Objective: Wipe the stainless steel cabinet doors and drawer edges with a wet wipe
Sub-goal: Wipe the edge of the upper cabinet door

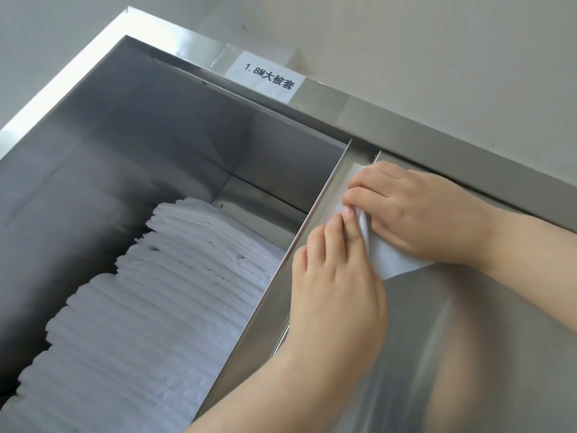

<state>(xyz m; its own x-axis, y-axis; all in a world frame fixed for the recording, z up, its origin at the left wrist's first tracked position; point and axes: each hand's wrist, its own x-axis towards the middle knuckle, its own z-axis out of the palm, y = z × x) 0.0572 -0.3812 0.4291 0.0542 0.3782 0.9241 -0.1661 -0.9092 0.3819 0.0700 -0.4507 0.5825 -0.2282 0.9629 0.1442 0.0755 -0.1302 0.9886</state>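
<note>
Nearest at 6 o'clock, a bare forearm rises to the left hand, which meets the right hand at about 3 o'clock of the view. Between them is the wet wipe: white, smooth and folded. One corner pokes out below the right palm and another flap shows past the right fingertips at 12 o'clock of that hand. The right hand's fingers are curled over the wipe and hold it down. The left hand's thumb and forefinger pinch its near edge, touching the right hand's fingertips. The wipe lies on the closed stainless steel cabinet door, at its left margin, just beside the thin steel edge of the open compartment. Folded white linen is stacked in that compartment, from 7 to 9 o'clock. On the cabinet's top rim at 12 o'clock, a taped white label reads "1.8M大被套".
</note>
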